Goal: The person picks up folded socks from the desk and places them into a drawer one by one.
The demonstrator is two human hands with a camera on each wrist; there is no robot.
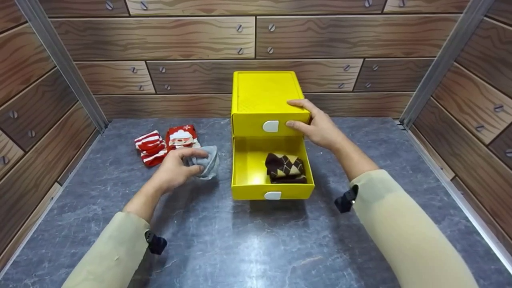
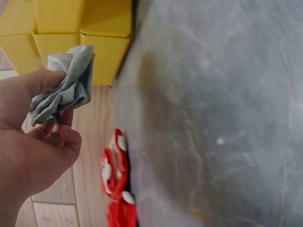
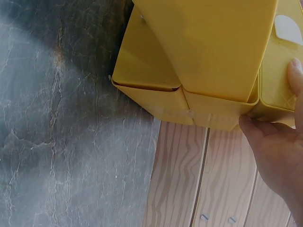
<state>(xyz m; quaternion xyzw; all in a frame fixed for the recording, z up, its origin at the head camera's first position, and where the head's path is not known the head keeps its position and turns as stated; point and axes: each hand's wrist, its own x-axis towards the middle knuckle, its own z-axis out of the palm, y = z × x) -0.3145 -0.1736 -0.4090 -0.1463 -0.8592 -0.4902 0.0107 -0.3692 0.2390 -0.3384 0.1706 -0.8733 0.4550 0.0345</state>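
My left hand [image 1: 176,170] pinches a folded grey sock [image 1: 211,163] between thumb and fingers, held just left of a yellow drawer unit [image 1: 264,92]. In the left wrist view the grey sock [image 2: 71,85] hangs in soft creases from the grip. My right hand [image 1: 322,130] holds the unit's upper right corner, thumb on the top drawer's front and a finger on the lid. Below it, a drawer [image 1: 245,162] with a white tab is pulled out. Folded brown and cream argyle socks [image 1: 286,166] lie in its right side.
Left of the unit, folded red Santa socks [image 1: 182,138] lie beside red and white striped socks [image 1: 151,146] on the grey marbled table [image 1: 256,248]. Wood-patterned walls [image 1: 200,40] enclose the back and both sides. The pulled-out drawer overhangs the tabletop.
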